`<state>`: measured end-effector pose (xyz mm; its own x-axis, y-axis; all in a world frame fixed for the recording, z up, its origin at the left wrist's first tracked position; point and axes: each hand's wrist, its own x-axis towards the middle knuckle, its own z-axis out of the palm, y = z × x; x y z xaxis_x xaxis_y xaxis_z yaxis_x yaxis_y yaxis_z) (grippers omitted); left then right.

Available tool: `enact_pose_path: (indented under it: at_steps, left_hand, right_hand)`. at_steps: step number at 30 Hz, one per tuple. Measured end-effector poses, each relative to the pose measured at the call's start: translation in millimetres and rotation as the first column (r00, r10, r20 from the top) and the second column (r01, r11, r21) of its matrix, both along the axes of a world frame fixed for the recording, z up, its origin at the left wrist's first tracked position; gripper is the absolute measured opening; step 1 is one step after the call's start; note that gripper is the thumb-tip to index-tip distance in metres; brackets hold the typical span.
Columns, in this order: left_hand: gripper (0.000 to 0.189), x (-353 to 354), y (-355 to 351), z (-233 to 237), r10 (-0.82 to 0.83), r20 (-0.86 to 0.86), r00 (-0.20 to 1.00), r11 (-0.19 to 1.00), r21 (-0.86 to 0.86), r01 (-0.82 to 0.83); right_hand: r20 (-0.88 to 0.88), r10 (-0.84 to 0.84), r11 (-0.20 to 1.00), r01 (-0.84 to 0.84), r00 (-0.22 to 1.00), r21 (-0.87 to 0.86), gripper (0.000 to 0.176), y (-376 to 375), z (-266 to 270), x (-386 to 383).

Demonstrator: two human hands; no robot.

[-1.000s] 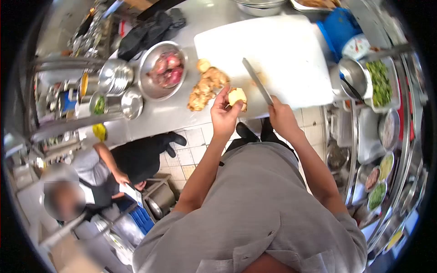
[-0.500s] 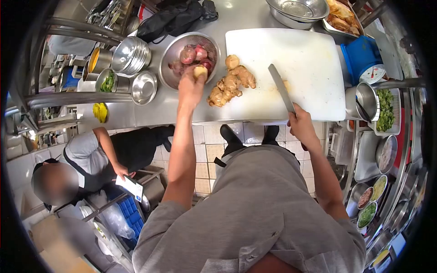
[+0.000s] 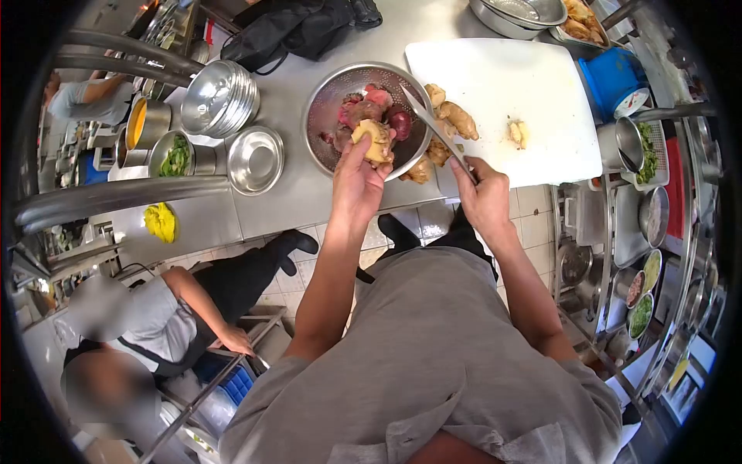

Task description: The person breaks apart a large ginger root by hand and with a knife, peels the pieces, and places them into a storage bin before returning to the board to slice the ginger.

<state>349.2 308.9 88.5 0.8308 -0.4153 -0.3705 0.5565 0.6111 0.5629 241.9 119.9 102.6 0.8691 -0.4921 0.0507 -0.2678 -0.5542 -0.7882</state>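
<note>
The steel table (image 3: 202, 216) is the largest thing, and on it the white cutting board (image 3: 553, 93) lies just right of the perforated colander (image 3: 319, 116). The colander holds red onions (image 3: 362, 112). Beyond it lies a black bag (image 3: 297, 29); to its left stand the stacked steel bowls (image 3: 219, 97) and, nearer to it, a single steel bowl (image 3: 256, 160). Knobbly ginger (image 3: 457, 121) sits beside the colander's right side, partly on the board. The right hand (image 3: 487, 197), right of the colander, is closed round the handle of a knife (image 3: 433, 124), whose blade slants across the colander's right rim. The left hand (image 3: 359, 185), at the colander's near rim, grips a cut ginger piece (image 3: 374, 142) at its fingertips, over the colander and close to the onions. The smallest, a pale scrap (image 3: 518, 134), lies on the board, well right of the colander.
</note>
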Motion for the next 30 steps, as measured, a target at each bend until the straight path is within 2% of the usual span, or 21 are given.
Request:
enact_pose_path:
  at_steps: [1, 2, 5, 6, 9, 10, 11, 14, 17, 20, 23, 26, 29, 30]
  left_hand:
    - [0.031, -1, 2, 1, 0.009, -0.019, 1.000, 1.000, -0.024, -0.009]
    - [0.031, -5, 4, 1, 0.029, -0.056, 0.998, 0.999, -0.019, -0.030]
    - [0.028, -7, 5, 3, 0.068, -0.100, 0.993, 0.997, -0.014, -0.070]
    - [0.026, -11, 3, 6, 0.071, -0.084, 0.994, 0.997, -0.016, -0.073]
    - [0.022, -15, 6, -9, 0.070, -0.013, 0.997, 0.994, -0.079, -0.070]
    - [0.022, -16, 8, -15, 0.076, 0.000, 0.997, 0.994, -0.085, -0.075]
    - [0.022, -19, 10, -21, 0.083, 0.013, 0.997, 0.993, -0.090, -0.081]
    - [0.024, -28, 7, -19, 0.248, -0.066, 0.967, 0.967, -0.048, -0.251]
    - [0.024, -35, 11, -28, 0.282, -0.054, 0.958, 0.956, -0.064, -0.285]
    - [0.021, -34, 15, -26, 0.184, -0.019, 0.983, 0.982, -0.041, -0.184]
    - [0.022, -41, 11, -20, 0.223, -0.034, 0.974, 0.975, 0.017, -0.223]
    - [0.022, -45, 15, -22, 0.294, -0.060, 0.954, 0.955, -0.016, -0.296]
    - [0.026, -44, 12, 2, 0.348, -0.035, 0.937, 0.937, 0.002, -0.348]
    - [0.025, -43, 14, 2, 0.315, -0.001, 0.949, 0.948, 0.035, -0.315]
  right_hand:
    - [-0.050, 0.004, 1.000, -0.005, 0.999, -0.027, 0.031, 5, -1, 0]
    - [-0.127, -0.014, 1.000, 0.012, 0.992, -0.015, 0.044, 9, 0, -2]
    - [-0.138, 0.053, 0.997, -0.059, 0.989, -0.040, 0.043, 23, 17, 1]
    - [-0.119, 0.074, 0.996, -0.080, 0.990, -0.042, 0.038, 28, 25, 3]
    - [0.129, 0.235, 0.959, -0.208, 0.963, -0.190, 0.033, 38, 12, 11]
    - [0.002, 0.289, 0.923, -0.278, 0.957, -0.267, 0.031, 38, 12, 14]
    - [-0.014, 0.317, 0.900, -0.306, 0.948, -0.310, 0.032, 39, 13, 15]
    - [-0.049, 0.418, 0.819, -0.400, 0.907, -0.411, 0.036, 39, 9, 20]
    - [0.012, 0.435, 0.835, -0.399, 0.900, -0.378, 0.050, 36, 12, 23]
    - [0.028, 0.479, 0.823, -0.439, 0.877, -0.360, 0.064, 31, 12, 29]
    - [0.067, 0.521, 0.811, -0.470, 0.851, -0.348, 0.078, 25, 5, 33]
    - [0.016, 0.567, 0.777, -0.528, 0.824, -0.343, 0.078, 22, 7, 37]
    - [0.056, 0.619, 0.727, -0.546, 0.783, -0.416, 0.074, 17, 9, 41]
    - [-0.021, 0.611, 0.727, -0.571, 0.791, -0.381, 0.074, 11, 5, 42]
